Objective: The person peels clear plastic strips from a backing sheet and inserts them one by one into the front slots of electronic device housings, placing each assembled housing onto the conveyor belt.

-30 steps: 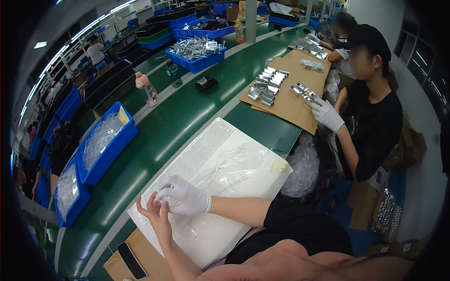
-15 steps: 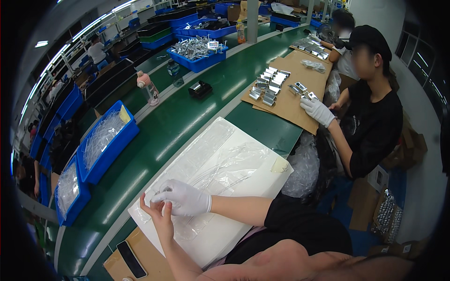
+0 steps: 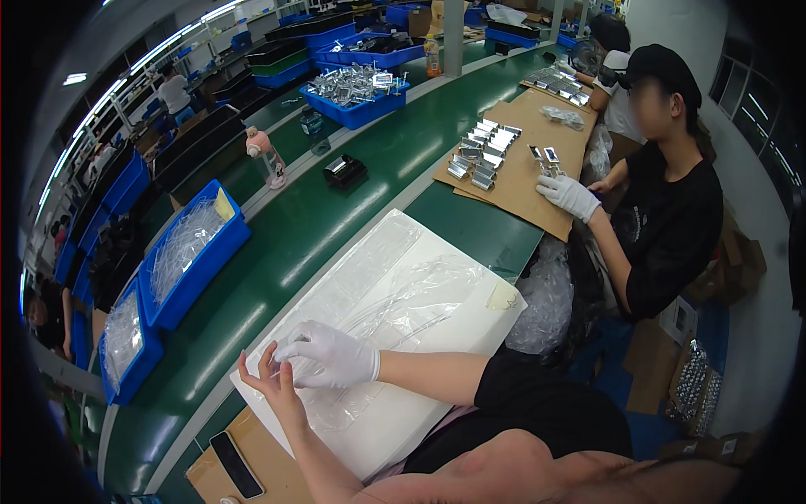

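Note:
My bare left hand (image 3: pixel 279 391) is raised over the near left part of a white board (image 3: pixel 420 403), its fingers curved and apart. Against its fingertips is my right hand (image 3: pixel 336 357), in a white glove, with thumb and fingers pinched together. Whatever the glove may hold is too small or too clear to make out. Clear plastic bags (image 3: pixel 437 290) lie on the board beyond my hands, with thin, clear curved strips (image 3: pixel 365 317) among them. More clear film lies under my right hand.
Two blue trays (image 3: pixel 238 233) of clear strips stand left on the green table (image 3: pixel 302 244). A phone (image 3: pixel 237 464) lies on cardboard near me. At right, a co-worker's gloved hand (image 3: pixel 571 197) touches metal pieces on cardboard (image 3: pixel 537 126). A pink-capped bottle (image 3: pixel 270 160) stands farther back.
My left fingers have spread and shifted slightly left, while my right hand stays nearly in place. The co-worker's metal pieces have been tilted more upright.

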`<action>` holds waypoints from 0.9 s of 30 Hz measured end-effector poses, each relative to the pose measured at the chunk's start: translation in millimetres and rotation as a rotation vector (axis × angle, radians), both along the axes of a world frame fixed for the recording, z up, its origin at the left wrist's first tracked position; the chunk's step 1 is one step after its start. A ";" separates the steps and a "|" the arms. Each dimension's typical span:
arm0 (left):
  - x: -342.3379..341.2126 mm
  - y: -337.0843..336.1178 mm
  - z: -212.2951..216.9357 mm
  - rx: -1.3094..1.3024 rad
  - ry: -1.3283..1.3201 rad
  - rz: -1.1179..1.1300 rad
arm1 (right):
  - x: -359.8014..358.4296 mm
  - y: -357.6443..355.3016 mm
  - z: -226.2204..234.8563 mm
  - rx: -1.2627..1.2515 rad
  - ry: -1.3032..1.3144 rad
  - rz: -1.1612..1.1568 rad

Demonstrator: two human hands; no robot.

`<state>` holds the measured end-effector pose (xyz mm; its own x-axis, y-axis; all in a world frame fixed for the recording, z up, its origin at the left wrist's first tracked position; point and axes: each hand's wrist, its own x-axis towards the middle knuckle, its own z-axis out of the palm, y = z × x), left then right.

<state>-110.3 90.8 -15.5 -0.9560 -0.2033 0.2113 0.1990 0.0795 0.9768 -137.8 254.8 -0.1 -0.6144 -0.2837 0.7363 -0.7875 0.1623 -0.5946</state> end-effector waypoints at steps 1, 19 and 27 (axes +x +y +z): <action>-0.9 -1.9 -2.0 -0.022 0.003 0.008 | 0.1 0.0 -0.8 -0.001 -0.006 0.002; 6.6 12.6 8.0 0.010 -0.101 -0.165 | 1.6 7.1 2.7 0.035 -0.091 -0.103; -5.5 -10.9 -4.9 0.024 -0.001 0.011 | -16.2 31.9 22.3 -0.368 -0.459 -0.209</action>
